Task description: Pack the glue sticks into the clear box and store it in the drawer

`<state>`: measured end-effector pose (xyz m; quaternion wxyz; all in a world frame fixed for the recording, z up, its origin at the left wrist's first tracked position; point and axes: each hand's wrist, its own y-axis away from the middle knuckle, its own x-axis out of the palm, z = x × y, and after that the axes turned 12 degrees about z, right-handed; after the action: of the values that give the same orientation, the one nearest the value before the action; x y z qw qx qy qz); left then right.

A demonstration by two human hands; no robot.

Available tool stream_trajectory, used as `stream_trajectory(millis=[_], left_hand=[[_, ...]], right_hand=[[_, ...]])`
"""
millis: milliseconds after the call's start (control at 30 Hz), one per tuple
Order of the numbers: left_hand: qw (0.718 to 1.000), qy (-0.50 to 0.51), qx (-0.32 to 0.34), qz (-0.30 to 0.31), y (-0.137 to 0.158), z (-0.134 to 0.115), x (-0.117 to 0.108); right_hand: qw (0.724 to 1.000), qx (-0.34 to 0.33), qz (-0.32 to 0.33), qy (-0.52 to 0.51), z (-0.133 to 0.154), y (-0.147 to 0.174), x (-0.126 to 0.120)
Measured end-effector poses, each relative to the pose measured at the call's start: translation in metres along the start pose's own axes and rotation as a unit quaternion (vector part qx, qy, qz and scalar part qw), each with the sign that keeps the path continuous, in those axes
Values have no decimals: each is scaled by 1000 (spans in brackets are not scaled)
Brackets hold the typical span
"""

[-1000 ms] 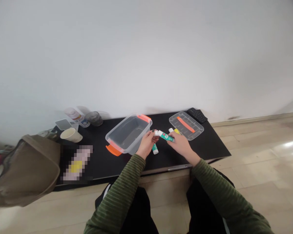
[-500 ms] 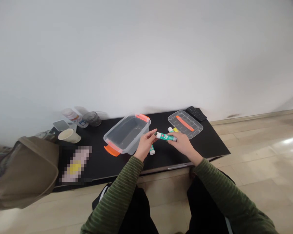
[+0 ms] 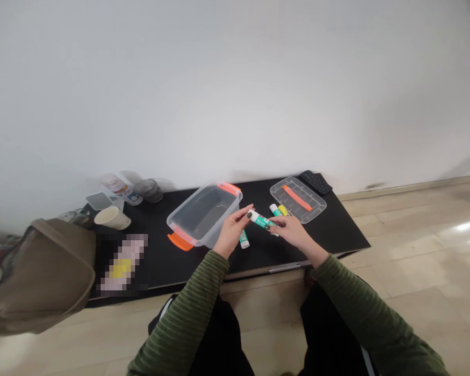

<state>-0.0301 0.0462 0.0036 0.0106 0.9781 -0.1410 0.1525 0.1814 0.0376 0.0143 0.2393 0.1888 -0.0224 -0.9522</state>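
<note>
Between my two hands a green and white glue stick [image 3: 260,220] is held up above the table, slightly tilted. My left hand [image 3: 232,230] pinches its white end, and my right hand [image 3: 292,230] grips the other end. Below my left hand lies a second green and white glue stick [image 3: 244,239]. Past my right hand another glue stick with a white cap [image 3: 274,209] and a yellow one [image 3: 283,210] lie side by side, partly hidden. An open clear plastic box [image 3: 209,243] with orange latches stands just left of my hands.
The clear lid [image 3: 317,206] with an orange handle lies at the right, a black keyboard-like pad [image 3: 316,183] behind it. At the left of the black table [image 3: 164,271] are a paper cup [image 3: 112,218], a spray can [image 3: 121,189], a dark glass [image 3: 149,190] and a brown bag [image 3: 50,277].
The glue stick has tilted, its right end dropping lower. My right fingers have shifted along it, and more of the white-capped and yellow sticks shows behind.
</note>
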Motion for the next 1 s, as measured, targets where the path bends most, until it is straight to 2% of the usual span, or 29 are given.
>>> stream_trajectory(millis=[100, 233, 367, 467, 533, 633, 700, 767, 867, 1000], left_hand=[[1000, -19, 1, 17, 1, -4, -2], [998, -52, 11, 36, 5, -9, -3], [994, -100, 31, 45, 10, -18, -2], [980, -184, 70, 20, 18, -30, -3], [951, -282, 119, -38, 25, -43, -8], [866, -436, 166, -181, 34, -65, -29], [812, -492, 150, -276, 38, -75, -54], [782, -508, 104, -347, 40, -79, -85], [793, -473, 8, -383, 42, -72, -129], [849, -359, -58, -384, 50, -59, -165]], right_hand=[[989, 37, 38, -141, -2, 0, 5], [946, 99, 59, -304, -3, 0, 12], [920, 107, 85, -367, 0, -1, 16], [912, 97, 88, -389, 5, -5, 19], [907, 86, 89, -401, 8, -8, 22], [908, 59, 88, -406, 14, -11, 27], [914, 41, 80, -397, 18, -13, 29], [925, 32, 68, -374, 20, -16, 30], [940, 37, 51, -334, 21, -21, 32], [942, 38, 51, -329, 20, -27, 38]])
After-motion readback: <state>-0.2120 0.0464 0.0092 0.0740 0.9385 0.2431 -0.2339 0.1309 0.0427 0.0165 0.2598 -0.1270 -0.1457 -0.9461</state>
